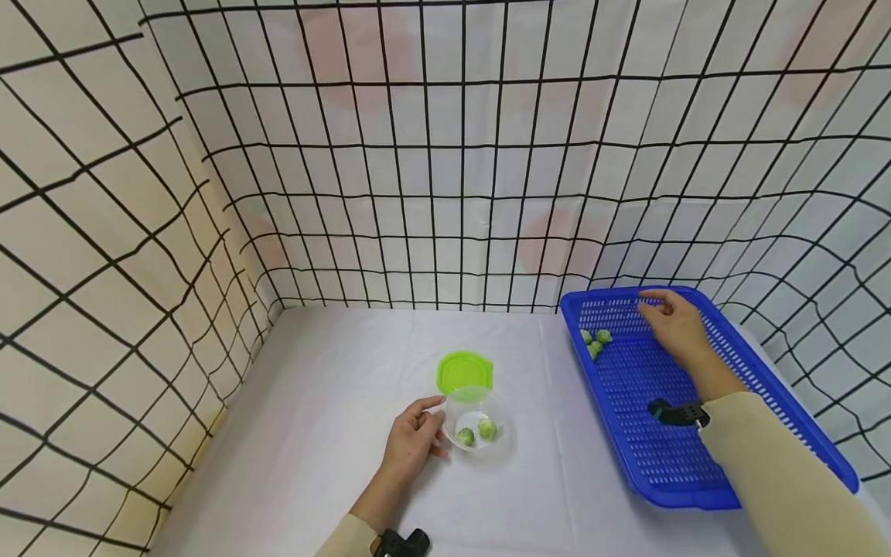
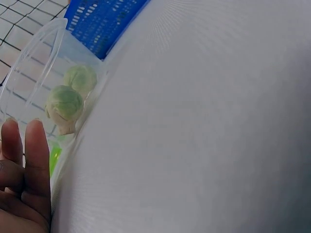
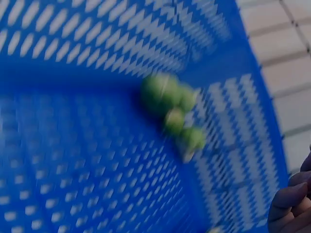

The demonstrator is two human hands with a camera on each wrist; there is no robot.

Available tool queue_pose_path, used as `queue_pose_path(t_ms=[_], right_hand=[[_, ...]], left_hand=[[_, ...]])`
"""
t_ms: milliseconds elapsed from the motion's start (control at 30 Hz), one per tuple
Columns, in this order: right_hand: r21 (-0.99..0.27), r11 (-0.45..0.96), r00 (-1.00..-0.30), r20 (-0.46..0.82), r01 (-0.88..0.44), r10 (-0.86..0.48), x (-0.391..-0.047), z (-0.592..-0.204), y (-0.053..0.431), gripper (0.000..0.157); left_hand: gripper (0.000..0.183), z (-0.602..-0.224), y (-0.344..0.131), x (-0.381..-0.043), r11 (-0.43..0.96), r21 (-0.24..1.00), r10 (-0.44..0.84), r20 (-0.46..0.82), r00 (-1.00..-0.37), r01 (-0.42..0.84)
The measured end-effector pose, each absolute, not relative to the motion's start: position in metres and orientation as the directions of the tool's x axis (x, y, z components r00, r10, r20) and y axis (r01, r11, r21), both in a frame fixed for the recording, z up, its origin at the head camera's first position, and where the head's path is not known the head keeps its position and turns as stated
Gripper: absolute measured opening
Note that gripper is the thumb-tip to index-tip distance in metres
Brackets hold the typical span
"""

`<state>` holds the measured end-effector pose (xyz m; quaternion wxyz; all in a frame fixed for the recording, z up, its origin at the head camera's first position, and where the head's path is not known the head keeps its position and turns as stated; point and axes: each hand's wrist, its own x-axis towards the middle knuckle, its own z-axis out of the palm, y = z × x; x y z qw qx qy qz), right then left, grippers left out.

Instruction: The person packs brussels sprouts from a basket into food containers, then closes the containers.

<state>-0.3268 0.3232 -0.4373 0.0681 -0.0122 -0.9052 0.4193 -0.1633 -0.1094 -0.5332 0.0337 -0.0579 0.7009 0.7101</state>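
A small clear plastic bowl [image 1: 455,414] stands on the white tabletop with two Brussels sprouts [image 1: 476,432] inside. My left hand [image 1: 411,439] holds the bowl by its left side, thumb and index finger at the rim. In the left wrist view two fingertips [image 2: 35,128] lie close to the bowl's wall. Over the far part of a blue perforated basket [image 1: 629,456], my right hand [image 1: 674,325] hovers with loosely bent fingers and nothing visible in them. Several Brussels sprouts [image 3: 163,94] sit clustered in a corner of the basket, blurred in the right wrist view.
Just behind the bowl lies a bright green lid [image 1: 462,370]. Black wire mesh [image 1: 411,193] over pale sheets walls the table at the back and both sides. The basket's raised rim [image 1: 592,371] stands to the right of the bowl.
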Motion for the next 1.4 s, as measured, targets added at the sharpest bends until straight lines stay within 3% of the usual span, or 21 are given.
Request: queue_pose_path(t_ms=[200, 467, 667, 1400], right_hand=[[-0.716, 0.686, -0.984, -0.006, 0.127, 0.176, -0.334, -0.461, 0.351, 0.061], [-0.668, 0.700, -0.967, -0.169, 0.254, 0.189, -0.332, -0.481, 0.374, 0.073], [-0.590, 0.770, -0.970, -0.157, 0.242, 0.185, -0.333, -0.489, 0.376, 0.071], [-0.502, 0.819, -0.960, -0.104, 0.277, 0.261, -0.333, -0.496, 0.369, 0.057]], left_hand=[[0.035, -0.533, -0.109, -0.164, -0.012, 0.990, -0.034, -0.138, -0.990, -0.138], [0.036, -0.532, -0.110, -0.164, -0.017, 0.991, -0.032, -0.133, -0.991, -0.133], [0.036, -0.532, -0.110, -0.164, -0.013, 0.990, -0.037, -0.140, -0.989, -0.140], [0.039, -0.531, -0.110, -0.164, -0.055, 0.990, -0.019, -0.128, -0.992, -0.127]])
